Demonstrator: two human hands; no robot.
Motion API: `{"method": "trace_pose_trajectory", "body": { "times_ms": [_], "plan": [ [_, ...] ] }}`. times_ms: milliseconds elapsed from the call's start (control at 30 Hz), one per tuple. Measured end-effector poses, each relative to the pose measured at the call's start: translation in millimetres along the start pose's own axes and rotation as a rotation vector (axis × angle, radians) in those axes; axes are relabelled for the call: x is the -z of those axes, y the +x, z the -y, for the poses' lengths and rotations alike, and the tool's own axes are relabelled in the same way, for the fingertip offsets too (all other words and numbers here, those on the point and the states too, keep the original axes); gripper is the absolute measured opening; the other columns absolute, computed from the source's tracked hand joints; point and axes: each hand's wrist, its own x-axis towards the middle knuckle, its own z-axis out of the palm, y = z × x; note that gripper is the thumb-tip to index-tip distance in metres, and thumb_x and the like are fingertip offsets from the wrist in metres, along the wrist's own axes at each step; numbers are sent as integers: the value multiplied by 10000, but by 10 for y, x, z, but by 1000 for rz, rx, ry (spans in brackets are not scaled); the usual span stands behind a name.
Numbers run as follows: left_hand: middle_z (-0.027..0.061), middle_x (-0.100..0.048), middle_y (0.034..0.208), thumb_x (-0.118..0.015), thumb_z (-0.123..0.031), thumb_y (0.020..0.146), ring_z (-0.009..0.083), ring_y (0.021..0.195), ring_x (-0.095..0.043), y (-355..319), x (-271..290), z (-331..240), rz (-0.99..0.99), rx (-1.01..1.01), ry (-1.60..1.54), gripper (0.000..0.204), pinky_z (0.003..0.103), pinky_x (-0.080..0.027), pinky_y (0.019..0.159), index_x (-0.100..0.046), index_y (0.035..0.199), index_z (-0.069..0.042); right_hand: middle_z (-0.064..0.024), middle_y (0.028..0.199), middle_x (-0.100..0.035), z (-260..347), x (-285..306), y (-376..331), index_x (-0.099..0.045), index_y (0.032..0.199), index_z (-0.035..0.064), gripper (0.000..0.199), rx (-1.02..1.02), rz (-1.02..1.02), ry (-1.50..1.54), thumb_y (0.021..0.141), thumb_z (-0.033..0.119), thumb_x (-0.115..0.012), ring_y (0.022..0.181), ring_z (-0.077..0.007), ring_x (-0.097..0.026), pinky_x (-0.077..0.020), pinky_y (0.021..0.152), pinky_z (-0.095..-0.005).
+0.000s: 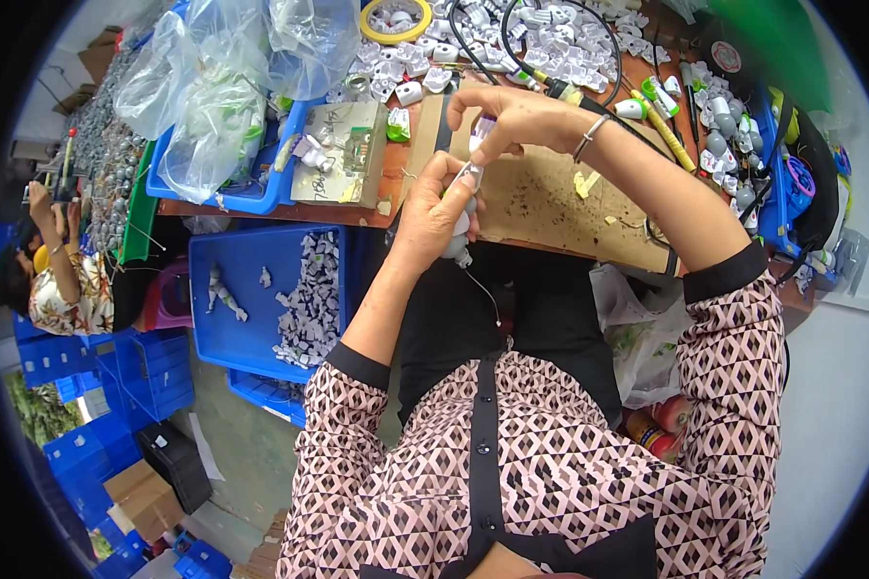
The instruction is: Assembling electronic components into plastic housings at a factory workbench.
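Workbench [399,164], with cardboard sheet [541,203] beneath the hands: one grey-and-white toy part [457,243], gripped by the left hand [427,220], the right hand [521,124] narrowed about its upper end. Left of the hands, one blue tray [246,338] with white pieces [311,304]; beyond them, one yellow ring [396,37] beside heaped white parts [570,48].

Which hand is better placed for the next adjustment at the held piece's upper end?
Right hand, probably: its fingers are at the white upper end, while the left hand holds lower down, around the gray lower part.
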Motion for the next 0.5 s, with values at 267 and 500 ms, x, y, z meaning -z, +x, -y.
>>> {"method": "trace_pose_trajectory", "body": {
  "times_ms": [267,500],
  "plan": [
    [28,-496,720,-511,-220,900,122,519,-507,-48,12,256,-158,-99,61,192,292,-449,466,-424,1018,-97,-12,927,-532,-103,-383,-159,-502,1182,64,492,61,-351,194,740,141,-706,757,-73,-529,-452,628,-219],
    [32,-509,618,-493,-280,922,121,465,-532,-133,-113,64,-71,-202,56,247,270,-440,433,-400,933,-51,8,849,-475,-56,-409,-293,-478,1084,63,365,105,-266,179,767,99,-656,758,-72,-466,-412,636,-214]
  ]
}}
